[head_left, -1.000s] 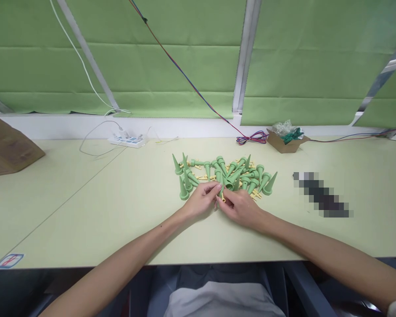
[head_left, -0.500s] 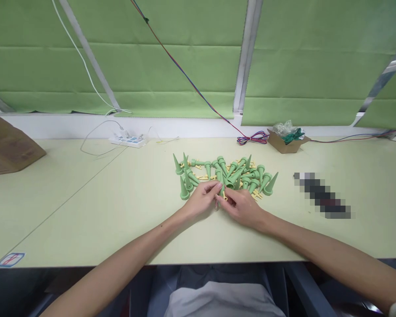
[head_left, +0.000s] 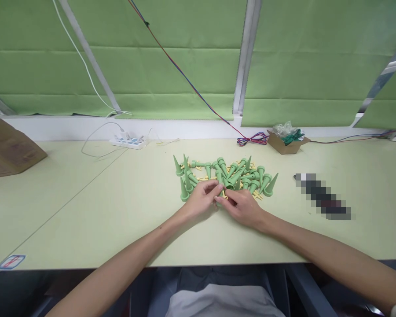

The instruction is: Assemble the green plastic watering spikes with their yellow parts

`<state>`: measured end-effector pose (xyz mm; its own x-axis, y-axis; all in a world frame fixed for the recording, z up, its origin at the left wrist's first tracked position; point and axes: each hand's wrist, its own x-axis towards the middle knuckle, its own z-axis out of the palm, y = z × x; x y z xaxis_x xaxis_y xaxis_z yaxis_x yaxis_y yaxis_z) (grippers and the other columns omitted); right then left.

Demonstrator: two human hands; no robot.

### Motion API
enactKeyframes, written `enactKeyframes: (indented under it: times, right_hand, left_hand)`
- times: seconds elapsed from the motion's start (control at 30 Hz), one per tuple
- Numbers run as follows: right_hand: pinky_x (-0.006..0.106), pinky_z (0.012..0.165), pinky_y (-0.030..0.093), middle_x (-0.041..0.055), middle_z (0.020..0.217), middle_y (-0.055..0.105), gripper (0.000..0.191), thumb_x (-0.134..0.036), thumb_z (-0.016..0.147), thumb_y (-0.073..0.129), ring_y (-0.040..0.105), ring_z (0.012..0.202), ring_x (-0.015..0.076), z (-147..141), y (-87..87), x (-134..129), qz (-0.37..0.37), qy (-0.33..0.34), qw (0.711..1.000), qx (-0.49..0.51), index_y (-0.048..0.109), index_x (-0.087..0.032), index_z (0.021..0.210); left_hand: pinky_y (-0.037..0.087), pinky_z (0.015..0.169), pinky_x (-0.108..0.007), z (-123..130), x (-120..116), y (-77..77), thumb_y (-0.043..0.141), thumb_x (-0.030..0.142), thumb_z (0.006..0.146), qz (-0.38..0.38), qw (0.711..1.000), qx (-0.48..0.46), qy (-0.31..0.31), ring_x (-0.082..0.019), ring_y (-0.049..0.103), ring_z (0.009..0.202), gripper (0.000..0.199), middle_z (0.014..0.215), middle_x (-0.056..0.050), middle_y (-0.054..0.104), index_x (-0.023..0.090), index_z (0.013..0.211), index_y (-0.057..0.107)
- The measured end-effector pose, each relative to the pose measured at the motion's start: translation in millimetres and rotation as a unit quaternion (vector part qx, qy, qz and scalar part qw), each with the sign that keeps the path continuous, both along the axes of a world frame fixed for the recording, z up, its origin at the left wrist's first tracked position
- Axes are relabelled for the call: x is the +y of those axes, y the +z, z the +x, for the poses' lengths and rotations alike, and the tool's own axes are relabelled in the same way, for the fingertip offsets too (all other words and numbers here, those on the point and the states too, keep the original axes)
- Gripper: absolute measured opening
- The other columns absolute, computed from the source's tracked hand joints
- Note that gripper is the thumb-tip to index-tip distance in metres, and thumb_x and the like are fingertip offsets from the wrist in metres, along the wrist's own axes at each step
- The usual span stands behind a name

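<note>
Several green plastic spikes and small yellow pieces lie in a loose pile at the middle of the table. At the pile's near edge, my left hand has its fingers closed round a green spike, mostly hidden by the fingers. My right hand meets it from the right, thumb and fingers pinched at the same spike. A yellow tube end shows between the two hands. A few spikes stand point up at the pile's left side.
On the pale table a small cardboard box with plastic and green material stands at the back right. Elsewhere are coiled wires, a power strip, a large carton and a pixelated dark object.
The green spike between my hands has tilted, and its lower end now shows below my fingertips. Both hands stay almost in place.
</note>
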<state>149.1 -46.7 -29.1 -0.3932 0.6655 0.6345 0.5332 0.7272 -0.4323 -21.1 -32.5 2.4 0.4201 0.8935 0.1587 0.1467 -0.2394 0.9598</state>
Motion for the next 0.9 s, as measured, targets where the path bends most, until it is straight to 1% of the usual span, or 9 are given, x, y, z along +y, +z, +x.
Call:
enactKeyframes:
  times: [0.07,0.13,0.2,0.27,0.33,0.47,0.67,0.77,0.9]
  right_hand:
    - [0.025,0.047,0.023,-0.0063,0.048,0.035,0.044,-0.036,0.097,0.050,0.027,0.044,0.0075,1.0,0.5,0.8,-0.002,-0.007,1.000,0.007,0.036,-0.020,0.058]
    - [0.025,0.047,0.022,-0.0069,0.047,0.032,0.045,-0.035,0.096,0.051,0.025,0.044,0.0074,2.0,1.3,1.6,-0.002,-0.013,1.000,0.017,0.034,-0.020,0.058]
    - [0.025,0.046,0.021,-0.0074,0.047,0.029,0.045,-0.033,0.096,0.050,0.022,0.044,0.0074,2.7,1.9,2.2,0.005,-0.018,0.999,0.029,0.031,-0.020,0.058]
    - [0.026,0.046,0.020,-0.0073,0.047,0.027,0.046,-0.032,0.097,0.049,0.021,0.044,0.0076,2.8,2.3,2.5,0.013,-0.025,0.999,0.036,0.029,-0.021,0.058]
    - [0.026,0.046,0.020,-0.0070,0.048,0.026,0.045,-0.030,0.097,0.048,0.021,0.044,0.0079,2.6,2.2,2.7,0.018,-0.031,0.999,0.035,0.029,-0.021,0.057]
    - [0.026,0.046,0.021,-0.0067,0.048,0.028,0.043,-0.027,0.097,0.047,0.023,0.044,0.0078,2.5,1.6,2.5,0.019,-0.012,1.000,0.021,0.031,-0.021,0.057]
    - [0.026,0.047,0.022,-0.0062,0.048,0.030,0.041,-0.024,0.096,0.045,0.026,0.044,0.0079,2.2,3.2,0.0,0.012,0.056,0.998,-0.015,0.031,-0.021,0.057]
    - [0.026,0.047,0.023,-0.0063,0.049,0.030,0.039,-0.023,0.096,0.045,0.026,0.045,0.0083,2.4,3.7,-0.6,0.001,0.083,0.996,-0.044,0.032,-0.021,0.059]
    - [0.026,0.049,0.023,-0.0064,0.052,0.032,0.036,-0.022,0.095,0.046,0.026,0.046,0.0086,3.3,3.0,0.0,-0.012,0.096,0.993,-0.072,0.033,-0.021,0.061]
  left_hand:
    - [0.035,0.053,-0.023,-0.8,-0.4,1.2,0.055,0.048,0.090,0.006,1.000,0.006,0.017,-0.010,0.043,0.058,0.033,0.064,0.003,0.045,0.016,0.084,0.057]
    - [0.034,0.053,-0.022,-1.5,-1.2,1.3,0.054,0.045,0.091,0.021,0.999,0.013,0.043,-0.009,0.042,0.054,0.029,0.062,0.006,0.044,0.019,0.105,0.053]
    - [0.034,0.054,-0.022,-2.2,-2.0,0.6,0.053,0.041,0.092,0.056,0.996,0.031,0.069,-0.010,0.041,0.053,0.036,0.059,0.009,0.043,0.022,0.121,0.044]
    - [0.033,0.056,-0.022,-3.0,-2.6,-0.7,0.052,0.037,0.091,0.096,0.989,0.075,0.084,-0.011,0.043,0.053,0.041,0.056,0.010,0.044,0.021,0.127,0.039]
    - [0.032,0.055,-0.023,-4.1,-2.8,-2.6,0.052,0.034,0.090,0.120,0.980,0.125,0.093,-0.012,0.044,0.052,0.043,0.055,0.010,0.045,0.021,0.129,0.039]
    - [0.028,0.052,-0.024,-6.7,-3.5,-6.9,0.053,0.031,0.087,0.116,0.971,0.190,0.085,-0.013,0.043,0.051,0.040,0.053,0.008,0.045,0.019,0.125,0.045]
    - [0.026,0.050,-0.025,-11.6,-2.6,-12.1,0.054,0.021,0.081,0.093,0.970,0.209,0.081,-0.014,0.043,0.051,0.036,0.054,0.007,0.046,0.020,0.117,0.049]
    - [0.024,0.049,-0.026,-14.4,0.8,-15.6,0.052,0.022,0.082,0.088,0.967,0.221,0.088,-0.015,0.043,0.050,0.033,0.053,0.007,0.044,0.019,0.114,0.050]
    - [0.023,0.049,-0.027,-16.4,3.4,-19.0,0.048,0.024,0.086,0.093,0.961,0.245,0.088,-0.016,0.043,0.051,0.029,0.054,0.006,0.046,0.019,0.115,0.050]
